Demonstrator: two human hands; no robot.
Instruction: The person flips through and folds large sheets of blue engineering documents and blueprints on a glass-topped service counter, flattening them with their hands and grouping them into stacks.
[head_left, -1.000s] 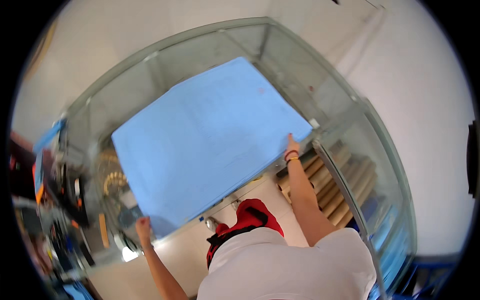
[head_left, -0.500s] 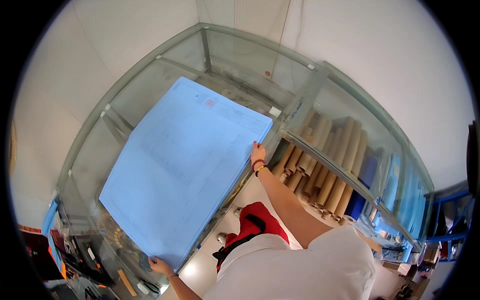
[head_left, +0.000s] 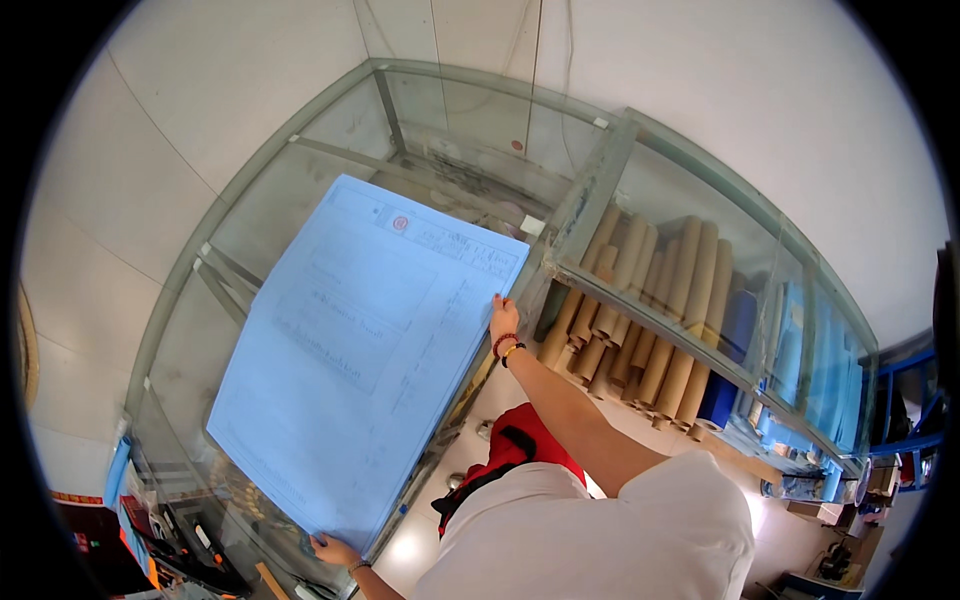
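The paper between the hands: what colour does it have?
The paper is light blue, seen in the head view.

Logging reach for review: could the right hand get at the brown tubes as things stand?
Probably yes: the brown tubes look uncovered below the front rail, though the right hand touches the blue sheets.

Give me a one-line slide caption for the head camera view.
Left hand and right hand at the near edge of large blue sheets on a glass-topped counter, brown tubes to the right.

Sheets (head_left: 360, 360) on counter (head_left: 265, 210), tubes (head_left: 688, 275) right
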